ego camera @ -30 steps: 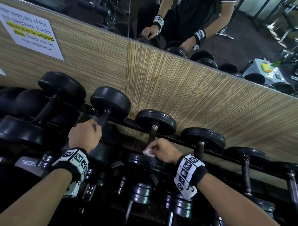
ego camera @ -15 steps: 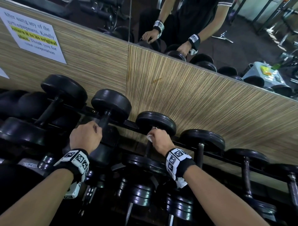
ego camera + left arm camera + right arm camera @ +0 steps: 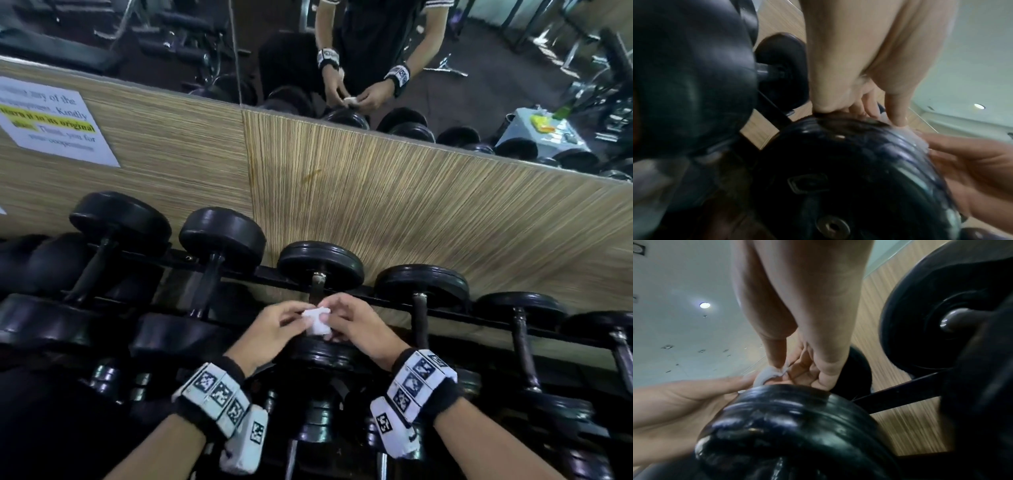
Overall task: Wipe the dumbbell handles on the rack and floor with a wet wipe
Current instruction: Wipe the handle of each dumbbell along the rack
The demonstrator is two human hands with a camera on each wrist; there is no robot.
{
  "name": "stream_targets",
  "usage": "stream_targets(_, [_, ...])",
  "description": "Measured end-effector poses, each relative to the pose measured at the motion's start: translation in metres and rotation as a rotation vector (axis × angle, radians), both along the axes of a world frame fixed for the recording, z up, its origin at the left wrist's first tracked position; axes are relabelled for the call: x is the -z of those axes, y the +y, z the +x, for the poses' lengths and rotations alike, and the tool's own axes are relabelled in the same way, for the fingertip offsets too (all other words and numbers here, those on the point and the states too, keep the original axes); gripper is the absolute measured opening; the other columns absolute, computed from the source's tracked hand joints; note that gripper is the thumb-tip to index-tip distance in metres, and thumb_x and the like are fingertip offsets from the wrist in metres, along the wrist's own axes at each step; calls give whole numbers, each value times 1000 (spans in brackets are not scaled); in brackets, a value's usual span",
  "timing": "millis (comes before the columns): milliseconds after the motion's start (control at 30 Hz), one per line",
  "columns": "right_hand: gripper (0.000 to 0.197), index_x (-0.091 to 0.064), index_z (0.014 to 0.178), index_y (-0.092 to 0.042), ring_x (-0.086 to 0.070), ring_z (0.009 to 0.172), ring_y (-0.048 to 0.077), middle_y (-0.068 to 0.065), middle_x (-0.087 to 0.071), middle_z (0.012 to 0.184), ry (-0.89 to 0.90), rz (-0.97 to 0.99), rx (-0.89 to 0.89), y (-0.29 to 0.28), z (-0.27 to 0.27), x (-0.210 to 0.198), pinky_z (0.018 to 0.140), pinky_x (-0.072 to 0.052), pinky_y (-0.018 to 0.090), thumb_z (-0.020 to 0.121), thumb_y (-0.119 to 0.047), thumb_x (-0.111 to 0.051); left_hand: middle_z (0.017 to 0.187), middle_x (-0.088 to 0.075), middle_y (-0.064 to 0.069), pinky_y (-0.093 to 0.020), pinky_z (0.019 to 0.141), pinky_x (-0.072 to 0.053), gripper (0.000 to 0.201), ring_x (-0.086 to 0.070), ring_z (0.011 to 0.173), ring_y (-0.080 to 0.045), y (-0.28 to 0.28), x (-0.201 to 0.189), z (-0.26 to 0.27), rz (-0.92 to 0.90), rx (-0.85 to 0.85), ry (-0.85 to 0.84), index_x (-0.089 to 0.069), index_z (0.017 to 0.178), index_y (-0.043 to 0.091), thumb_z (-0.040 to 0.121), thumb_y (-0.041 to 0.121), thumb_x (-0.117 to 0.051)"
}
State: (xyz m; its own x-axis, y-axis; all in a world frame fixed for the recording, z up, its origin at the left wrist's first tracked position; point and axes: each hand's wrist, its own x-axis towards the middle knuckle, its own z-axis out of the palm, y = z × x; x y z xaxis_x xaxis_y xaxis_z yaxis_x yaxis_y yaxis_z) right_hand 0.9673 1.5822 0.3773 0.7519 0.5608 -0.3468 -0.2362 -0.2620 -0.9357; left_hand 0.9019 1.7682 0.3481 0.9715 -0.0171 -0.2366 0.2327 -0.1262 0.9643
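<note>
Dumbbell handles on the rack run away from the person toward the wood-grain wall, each one a short dark bar between two black round heads, and the nearest of them, the bare metal handle [image 3: 317, 284] of the middle dumbbell, lies just beyond the fingertips of both hands, its long axis pointing forward and slightly up. Both hands are equally near it, meeting above the dumbbell's front head [image 3: 322, 353]. The wet wipe [image 3: 317, 322] sits between them, a small crumpled white wad, damp-looking and bunched rather than spread flat. The left hand [image 3: 270, 334] pinches one side of it with thumb and fingers curled in, and the right hand [image 3: 356, 329] pinches the other side in the same way, so each grip is clamped on the wipe and neither is on a handle at this moment. The right wrist view shows the wad [image 3: 766, 374] pressed between thumb and fingers just over the ribbed black head [image 3: 789, 418]. My reading is that the wipe is being refolded or passed over, and that the next stroke needs only a short reach forward along the bar. The handle looks worn and greyish near its far collar, with darker handles [image 3: 419, 320] on the dumbbells to the right.
</note>
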Motion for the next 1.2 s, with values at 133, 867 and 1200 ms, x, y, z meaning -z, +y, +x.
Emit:
stream_targets(133, [13, -59, 109, -4, -67, 71, 13, 15, -70, 88, 21, 40, 182, -32, -4, -1, 62, -52, 20, 96, -5, -62, 92, -75, 6, -16, 83, -45, 4, -66, 88, -4, -10, -7, 21, 187, -32, -18, -72, 93, 16, 92, 18, -68])
stream_targets(867, [19, -68, 95, -25, -66, 82, 37, -4, -53, 68, -469, -896, 527, -119, -13, 6, 65, -39, 34, 95, -39, -55, 61, -65, 2, -23, 67, -46, 36, -63, 66, -13, 9, 7, 89, 771, 223, 77, -64, 62, 22, 96, 11, -59])
stream_targets(1200, [18, -67, 91, -25, -65, 79, 38, 6, -70, 80, -476, -913, 546, -118, -11, 10, 67, -45, 37, 93, -38, -55, 56, -61, 8, -17, 61, -42, 41, -53, 52, 1, 19, 29, 66, 520, 492, 252, -64, 60, 22, 95, 2, -57])
